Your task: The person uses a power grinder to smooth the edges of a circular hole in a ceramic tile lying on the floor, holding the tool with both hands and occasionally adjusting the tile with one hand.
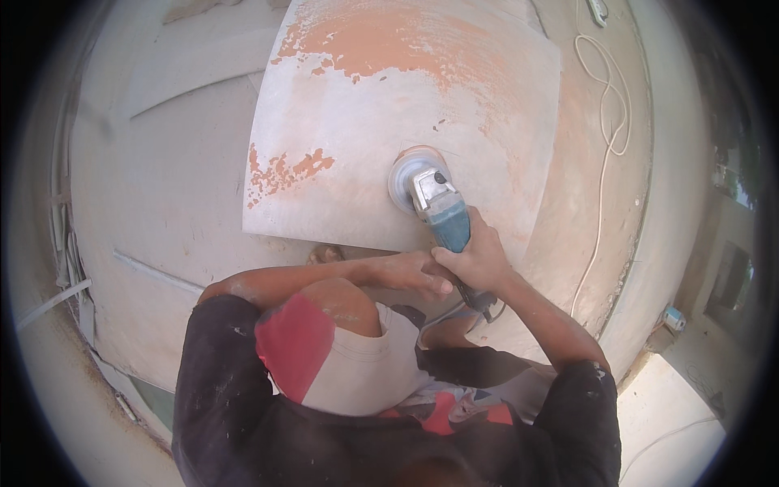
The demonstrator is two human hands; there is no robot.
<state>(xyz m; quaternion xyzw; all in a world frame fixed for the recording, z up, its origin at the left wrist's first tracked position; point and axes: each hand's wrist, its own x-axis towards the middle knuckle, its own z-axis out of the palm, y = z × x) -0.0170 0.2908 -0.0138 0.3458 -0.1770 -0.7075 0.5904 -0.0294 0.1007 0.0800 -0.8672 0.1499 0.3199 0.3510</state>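
Observation:
A blue-and-silver angle grinder (446, 217) is gripped around its body by my right hand (479, 256), with the fingers closed. Its round pale disc (401, 183) lies against a large white panel (349, 195) bearing patchy orange areas. Just left of the grinder's rear end, my left hand (418, 273) reaches across over my knee, close to my right hand. Its visible fingers are loosely extended and hold nothing that I can see; some of them are hidden. Orange remains in a broad band (365, 40) at the panel's far side and in a smaller patch (284, 172) at its left.
A white cable (626, 122) loops over the dusty floor on the right, below a small white object (598, 11). A thin strip (158, 270) lies on the left. My bent knee (341, 307) is close to the panel's near edge. A blue-and-white item (673, 318) stands far right.

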